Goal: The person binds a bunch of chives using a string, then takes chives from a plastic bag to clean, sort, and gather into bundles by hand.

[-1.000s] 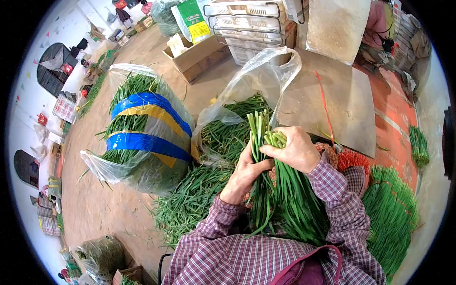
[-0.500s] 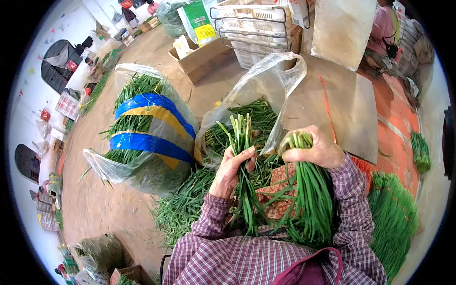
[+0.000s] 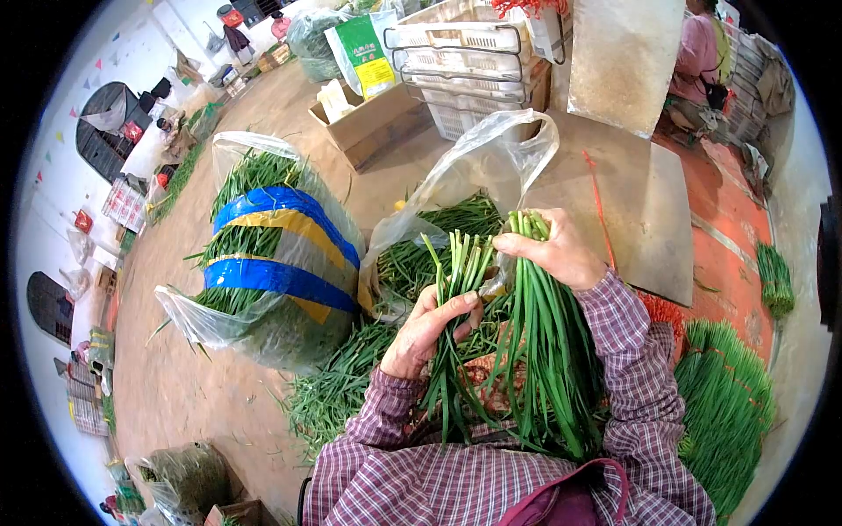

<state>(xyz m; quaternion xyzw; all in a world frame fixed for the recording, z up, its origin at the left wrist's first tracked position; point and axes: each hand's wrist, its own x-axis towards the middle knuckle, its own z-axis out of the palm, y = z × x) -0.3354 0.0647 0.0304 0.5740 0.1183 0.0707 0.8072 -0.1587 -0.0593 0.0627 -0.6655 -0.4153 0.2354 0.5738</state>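
My left hand (image 3: 431,328) is closed around a smaller bunch of green stalks (image 3: 465,263), pale cut ends up and leaves hanging down. Beside it, my right hand (image 3: 561,252) grips a thicker bunch of long green leaves (image 3: 548,351) near its top ends. The two bunches are close together at the tops, over my lap. Just beyond them stands an open clear plastic bag (image 3: 517,149) with green leaves inside. Loose leaves (image 3: 329,394) lie on the floor to the left of my left hand.
A taped bag of greens (image 3: 281,263) stands at left, with a cardboard box (image 3: 373,127) and white crates (image 3: 465,79) behind. A metal board (image 3: 640,202) with a red tie (image 3: 600,206) is at right, near bundled greens (image 3: 724,412). A person (image 3: 699,53) sits far right.
My hands moved apart with separate bunches, then came closer together again. The right hand has shifted left and up from half a second ago, and its bunch now hangs nearer the left one.
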